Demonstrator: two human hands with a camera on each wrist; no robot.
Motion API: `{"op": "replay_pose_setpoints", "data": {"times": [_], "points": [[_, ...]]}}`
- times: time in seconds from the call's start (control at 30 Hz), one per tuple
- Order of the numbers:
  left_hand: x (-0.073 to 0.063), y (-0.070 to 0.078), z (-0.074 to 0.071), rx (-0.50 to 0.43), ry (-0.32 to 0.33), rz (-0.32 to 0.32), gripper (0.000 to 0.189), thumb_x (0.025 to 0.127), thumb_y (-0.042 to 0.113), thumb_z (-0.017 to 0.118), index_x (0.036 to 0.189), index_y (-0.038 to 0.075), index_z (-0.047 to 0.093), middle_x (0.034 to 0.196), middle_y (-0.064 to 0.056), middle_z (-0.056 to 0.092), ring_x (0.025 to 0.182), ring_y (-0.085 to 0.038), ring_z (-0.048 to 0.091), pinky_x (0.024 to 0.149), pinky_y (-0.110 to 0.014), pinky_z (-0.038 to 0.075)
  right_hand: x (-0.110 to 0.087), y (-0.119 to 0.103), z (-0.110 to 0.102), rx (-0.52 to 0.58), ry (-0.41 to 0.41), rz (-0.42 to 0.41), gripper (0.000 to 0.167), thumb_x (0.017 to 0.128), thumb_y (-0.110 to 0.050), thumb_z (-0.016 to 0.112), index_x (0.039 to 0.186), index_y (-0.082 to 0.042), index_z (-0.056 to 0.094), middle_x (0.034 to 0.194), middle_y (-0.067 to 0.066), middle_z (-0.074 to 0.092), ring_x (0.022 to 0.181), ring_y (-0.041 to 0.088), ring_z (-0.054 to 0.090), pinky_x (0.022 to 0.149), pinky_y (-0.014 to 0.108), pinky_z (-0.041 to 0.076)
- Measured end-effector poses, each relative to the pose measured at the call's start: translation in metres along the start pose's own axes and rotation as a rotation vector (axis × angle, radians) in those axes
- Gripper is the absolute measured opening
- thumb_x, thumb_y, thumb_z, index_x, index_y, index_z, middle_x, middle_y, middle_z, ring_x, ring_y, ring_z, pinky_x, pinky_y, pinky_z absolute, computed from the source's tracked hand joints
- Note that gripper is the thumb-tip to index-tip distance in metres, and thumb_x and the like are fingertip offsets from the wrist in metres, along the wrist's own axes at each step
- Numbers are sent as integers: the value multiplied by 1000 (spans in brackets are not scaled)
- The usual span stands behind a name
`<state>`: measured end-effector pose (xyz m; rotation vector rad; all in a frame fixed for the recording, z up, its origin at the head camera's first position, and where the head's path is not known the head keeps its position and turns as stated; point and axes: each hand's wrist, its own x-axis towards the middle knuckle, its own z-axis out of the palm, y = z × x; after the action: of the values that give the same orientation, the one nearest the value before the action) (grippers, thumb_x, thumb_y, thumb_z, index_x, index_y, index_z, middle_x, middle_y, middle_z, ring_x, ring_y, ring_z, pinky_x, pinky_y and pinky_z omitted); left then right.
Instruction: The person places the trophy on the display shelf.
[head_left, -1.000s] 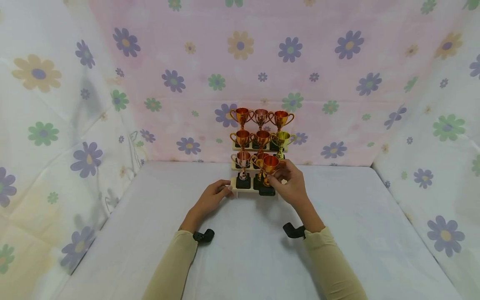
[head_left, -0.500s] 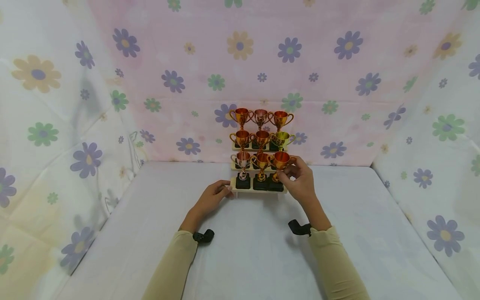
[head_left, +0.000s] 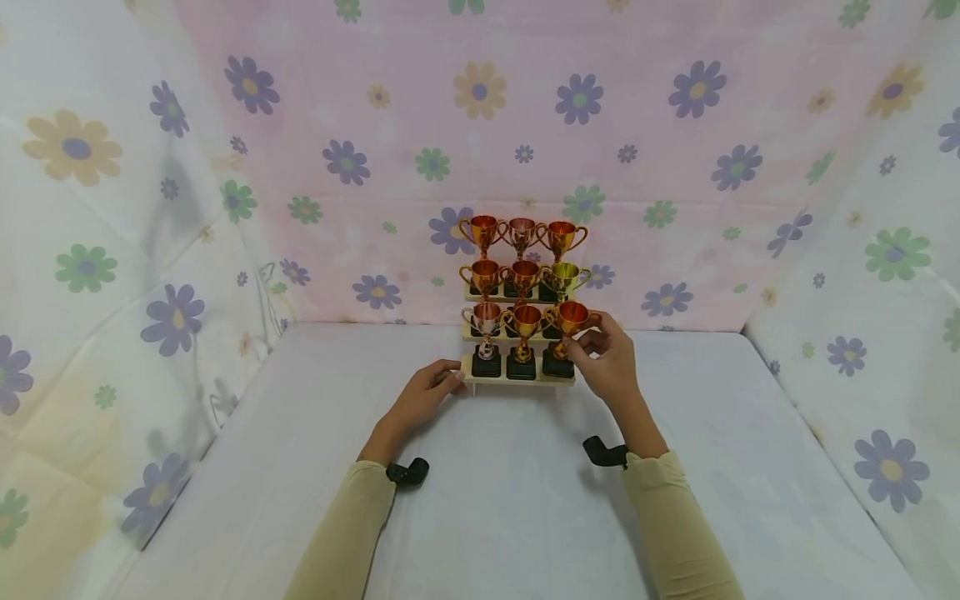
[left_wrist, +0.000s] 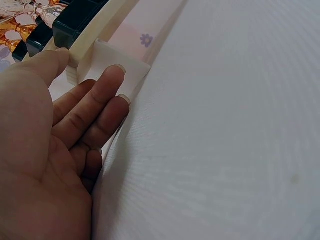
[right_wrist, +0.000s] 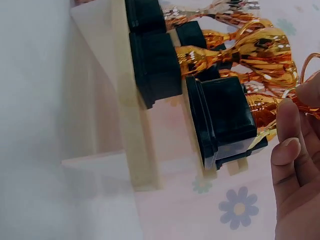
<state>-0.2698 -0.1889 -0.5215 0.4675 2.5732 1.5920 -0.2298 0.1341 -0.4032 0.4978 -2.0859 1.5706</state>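
Note:
My right hand (head_left: 611, 358) pinches the stem of a gold trophy cup with a black square base (right_wrist: 222, 115). In the right wrist view that base is raised a little above the bottom board, at its right end. A silver-pink trophy (head_left: 486, 333) and another gold trophy (head_left: 522, 337) stand upright on the bottom step of a pale wooden display stand (head_left: 504, 381). My left hand (head_left: 422, 396) holds the left end of this step, with the thumb on the board's corner (left_wrist: 80, 52) and the other fingers loosely bent beside the white leg (left_wrist: 112, 65).
Two higher steps carry more trophies, including a yellow-gold one (head_left: 564, 279) and a rose one (head_left: 522, 233). The stand sits on a white-covered table (head_left: 495, 500). Flowered cloth (head_left: 390, 150) hangs behind and at both sides.
My right hand has carried the gold trophy rightward, from in front of the middle one to the bottom step's right end, then slightly further right. My left hand has stayed put.

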Motion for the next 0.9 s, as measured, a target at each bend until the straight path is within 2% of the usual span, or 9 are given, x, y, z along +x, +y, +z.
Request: {"op": "replay_pose_setpoints", "data": {"times": [0.33, 0.6, 0.9], "points": [[0, -3, 1, -8, 2, 18, 43, 111, 35, 57, 143, 6, 61, 104, -5, 77, 101, -20, 70, 100, -46, 50, -2, 12, -1, -9, -27, 17, 36, 90, 13, 72, 125, 12, 64, 108, 28, 67, 69, 21, 61, 66, 17, 53], [0, -1, 0, -14, -2, 11, 43, 111, 36, 56, 143, 7, 61, 104, -5, 77, 102, -21, 70, 101, -45, 50, -2, 19, 0, -13, -31, 30, 37, 89, 15, 72, 125, 13, 64, 107, 28, 68, 69, 20, 62, 64, 17, 52], [0, -2, 1, -13, 9, 2, 42, 111, 35, 57, 142, 8, 62, 103, -4, 77, 100, -20, 70, 99, -43, 51, -4, 21, 2, -38, -41, 68, 36, 91, 13, 71, 126, 12, 63, 110, 29, 67, 71, 25, 62, 63, 19, 52]]}}
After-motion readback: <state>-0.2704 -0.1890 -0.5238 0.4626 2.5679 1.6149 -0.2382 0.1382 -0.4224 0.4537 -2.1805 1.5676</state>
